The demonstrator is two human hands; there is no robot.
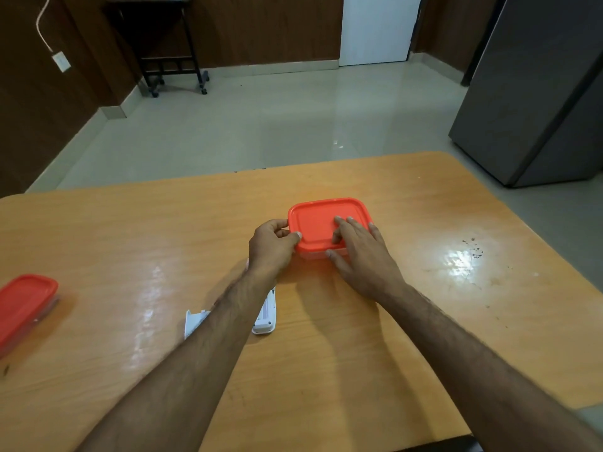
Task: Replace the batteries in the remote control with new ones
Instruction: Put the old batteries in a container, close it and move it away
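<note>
A small clear box with an orange-red lid (321,220) sits in the middle of the wooden table (424,321). My left hand (270,247) grips the lid's left edge, thumb on top. My right hand (362,256) lies flat on the lid, fingers spread, thumb at the near edge. The white remote control (267,316) lies on the table under my left forearm, mostly hidden. Its white battery cover (193,321) lies just to the left of it. No batteries are visible.
A second box with an orange-red lid (24,305) stands at the table's left edge. A grey refrigerator (538,93) stands beyond the table at the right. A dark wheeled stand (169,47) is by the far wall.
</note>
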